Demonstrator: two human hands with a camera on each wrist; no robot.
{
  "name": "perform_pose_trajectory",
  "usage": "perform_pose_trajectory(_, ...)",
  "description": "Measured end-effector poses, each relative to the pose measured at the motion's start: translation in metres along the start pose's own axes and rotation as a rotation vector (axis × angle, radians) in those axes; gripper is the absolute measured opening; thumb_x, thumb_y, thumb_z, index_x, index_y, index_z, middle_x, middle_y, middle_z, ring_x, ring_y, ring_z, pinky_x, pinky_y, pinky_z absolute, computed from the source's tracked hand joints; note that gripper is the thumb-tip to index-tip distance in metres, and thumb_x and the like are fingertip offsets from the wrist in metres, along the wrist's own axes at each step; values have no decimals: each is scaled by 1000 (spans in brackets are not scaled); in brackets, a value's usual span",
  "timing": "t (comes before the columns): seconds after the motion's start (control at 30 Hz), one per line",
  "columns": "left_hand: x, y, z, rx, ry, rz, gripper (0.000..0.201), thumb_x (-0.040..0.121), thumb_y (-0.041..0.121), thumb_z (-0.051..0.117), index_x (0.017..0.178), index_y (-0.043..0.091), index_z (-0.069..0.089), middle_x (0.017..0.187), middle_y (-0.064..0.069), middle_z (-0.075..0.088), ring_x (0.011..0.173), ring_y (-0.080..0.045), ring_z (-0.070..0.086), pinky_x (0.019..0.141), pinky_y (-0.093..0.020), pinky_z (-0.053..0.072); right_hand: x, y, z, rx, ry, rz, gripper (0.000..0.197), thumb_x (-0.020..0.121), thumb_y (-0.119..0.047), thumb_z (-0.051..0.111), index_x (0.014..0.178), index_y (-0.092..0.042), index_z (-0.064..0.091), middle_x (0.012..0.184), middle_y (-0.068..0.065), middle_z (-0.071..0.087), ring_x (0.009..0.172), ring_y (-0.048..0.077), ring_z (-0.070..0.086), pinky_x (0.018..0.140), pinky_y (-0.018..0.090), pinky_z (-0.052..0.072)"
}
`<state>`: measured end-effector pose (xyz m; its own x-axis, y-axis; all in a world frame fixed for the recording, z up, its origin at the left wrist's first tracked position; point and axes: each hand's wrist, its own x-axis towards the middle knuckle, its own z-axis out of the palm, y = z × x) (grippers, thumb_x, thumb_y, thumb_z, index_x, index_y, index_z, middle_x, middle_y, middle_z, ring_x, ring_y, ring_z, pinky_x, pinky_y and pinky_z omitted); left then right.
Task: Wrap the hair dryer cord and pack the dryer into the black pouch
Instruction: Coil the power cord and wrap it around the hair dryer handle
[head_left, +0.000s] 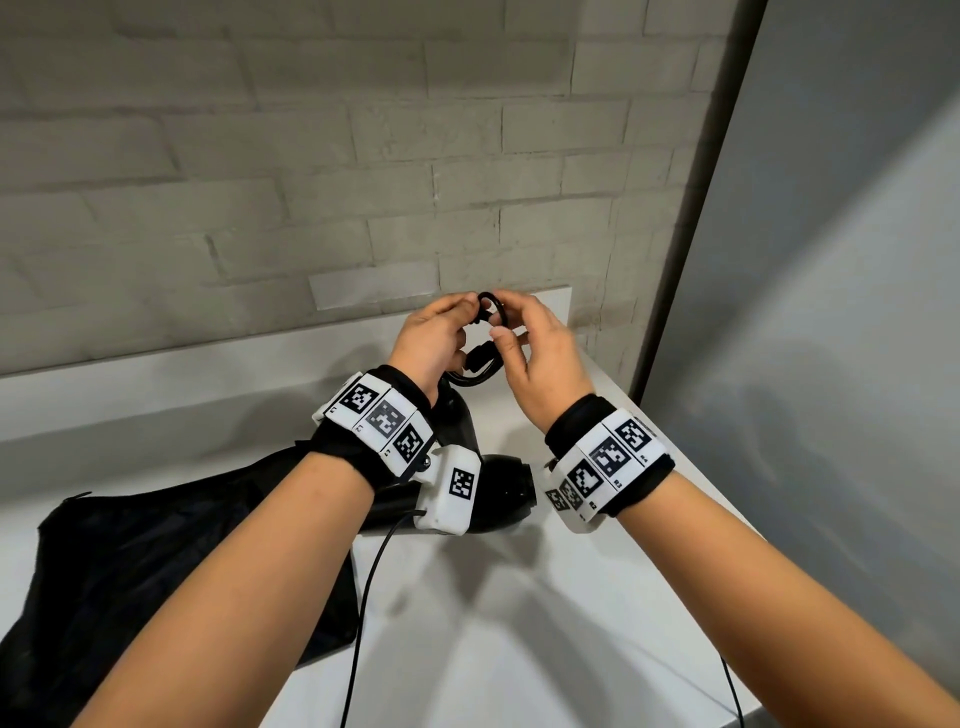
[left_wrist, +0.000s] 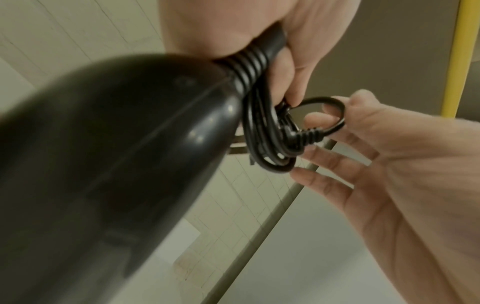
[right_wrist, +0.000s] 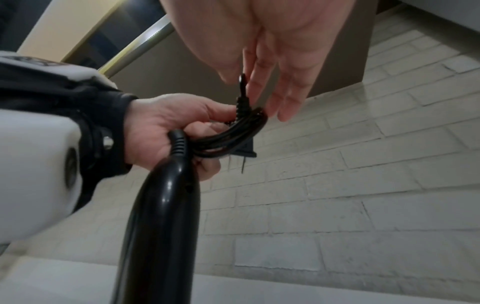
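The left hand (head_left: 434, 338) is curled round the bundled black rubber cord (left_wrist: 267, 131) at the ribbed collar where it leaves the handle of the glossy black plastic hair dryer (right_wrist: 161, 216), pinching the coils so they cannot spring loose. The right hand (head_left: 540, 353), its other fingers spread, pinches the last loop (left_wrist: 327, 115) between thumb and forefinger, apparently to tuck it round the bundle. The dryer hangs nose-down over the white tabletop (head_left: 519, 623), close beside the flat black fabric pouch (head_left: 130, 571), which lies ready for packing
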<state>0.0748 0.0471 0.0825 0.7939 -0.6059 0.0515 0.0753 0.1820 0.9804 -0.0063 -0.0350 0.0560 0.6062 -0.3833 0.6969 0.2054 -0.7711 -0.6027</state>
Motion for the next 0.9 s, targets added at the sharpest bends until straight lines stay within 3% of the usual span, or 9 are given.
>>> perform_pose_trajectory(0.07,1,0,0,0,2,1,20,93,11,48,81,20,59,69,3,47,31,-1,29,31,-11,22,1,4,-1,10,51,-35,25,88,-9,49,109,-1,59,100,11,64,89,-2,51,83,16,46)
perform_pose_trajectory(0.13,3,-1,-2,18,-10,-9,17,94,13,48,83,19,60,69,3,45,31,-1,29,31,-11,23,3,9,-2,7,69,-50,18,84,-6,54,98,0,62,87,-6,54,79,-13,49,77,4,42)
perform_pose_trajectory(0.2,3,-2,-3,37,-40,-21,14,94,18,49,86,18,60,65,2,38,31,-2,26,31,-11,22,4,12,-1,-3,59,-27,9,80,-2,59,88,0,62,80,-17,40,74,-9,50,73,2,40)
perform_pose_trajectory(0.37,-1,0,-3,114,-49,-25,17,89,36,56,84,20,61,44,12,35,31,-3,24,34,-12,21,5,11,0,35,75,-2,5,74,4,65,76,1,61,75,-18,38,69,-3,45,69,6,40)
perform_pose_trajectory(0.47,-2,1,-1,90,-34,-27,8,84,29,65,81,21,63,45,10,31,33,-3,19,34,-13,18,9,9,-2,107,65,52,12,71,5,66,75,-4,62,74,-16,42,69,1,49,69,12,45)
perform_pose_trajectory(0.6,-3,0,-2,102,-65,-36,13,84,9,63,79,20,61,34,13,37,28,-1,20,31,-13,18,6,11,-1,238,-56,183,25,82,5,53,103,-9,50,94,-2,55,89,13,56,77,23,48)
perform_pose_trajectory(0.73,-6,1,-2,90,-87,-8,25,82,-8,58,79,17,60,40,10,55,25,0,34,30,-10,27,1,15,4,405,-231,314,34,93,1,34,127,-1,39,88,-8,56,84,2,52,82,14,42)
perform_pose_trajectory(0.8,-8,3,-1,76,-91,3,27,82,-11,56,78,15,59,48,4,57,26,-1,42,31,-9,31,1,15,2,585,-285,399,34,88,-2,37,121,1,44,88,-5,55,85,6,52,85,15,41)
perform_pose_trajectory(0.9,-9,3,-3,136,-117,0,26,82,-7,58,78,19,59,61,-5,45,23,-1,31,29,-11,24,3,21,-6,573,-401,380,32,68,-9,37,92,-12,57,82,1,60,89,22,52,87,30,38)
